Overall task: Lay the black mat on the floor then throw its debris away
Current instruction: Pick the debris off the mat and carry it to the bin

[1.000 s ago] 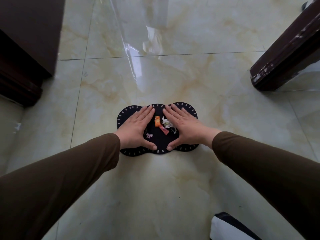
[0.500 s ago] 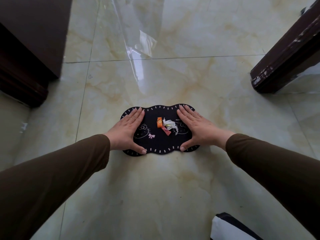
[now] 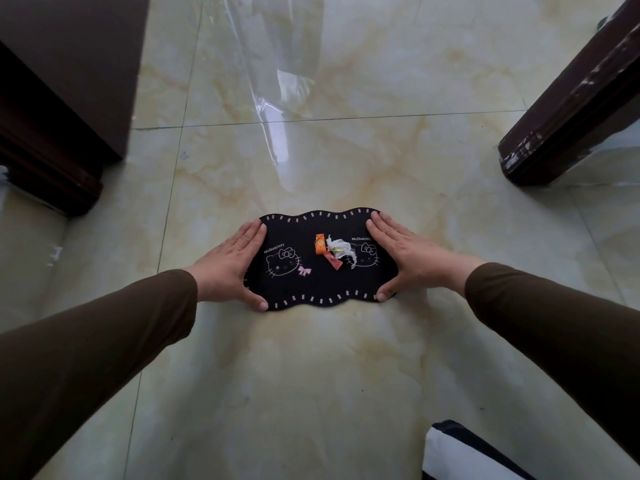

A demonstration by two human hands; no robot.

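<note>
The black mat [image 3: 311, 282], wavy-edged with cat drawings, lies flat on the marble floor in front of me. Near its middle sits the debris: an orange wrapper [image 3: 319, 243], a crumpled white paper [image 3: 341, 250] and a small red wrapper [image 3: 334, 263]. My left hand [image 3: 230, 268] rests flat on the mat's left end, fingers together and thumb at the near edge. My right hand [image 3: 403, 259] presses flat on the mat's right end in the same way. Neither hand holds anything.
Dark wooden furniture [image 3: 62, 109] stands at the left, and a dark wooden door frame [image 3: 568, 105] at the right. A white and dark object [image 3: 460, 455] pokes in at the bottom right. Glossy floor tiles [image 3: 311, 393] surround the mat.
Both hands have slid apart from the mat's middle out to its ends, uncovering the cat drawings and the debris. The mat now lies spread out flat.
</note>
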